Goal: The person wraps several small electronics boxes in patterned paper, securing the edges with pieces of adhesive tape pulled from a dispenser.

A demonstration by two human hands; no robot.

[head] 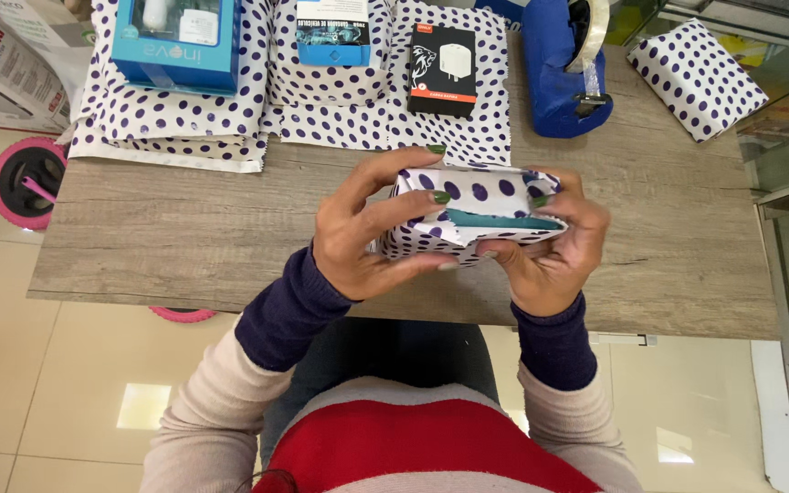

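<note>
A small box partly wrapped in white paper with purple dots is held above the wooden table, near its front edge. A teal side of the box shows through the unfolded end flap. My left hand grips the box's left end, fingers across the top. My right hand holds the right end and presses the paper flap with the fingertips. Both hands have green nails.
Sheets of dotted paper lie at the back with a blue box, a smaller blue package and a black box on them. A blue tape dispenser and a wrapped parcel sit at back right. A pink wheel stands on the floor at left.
</note>
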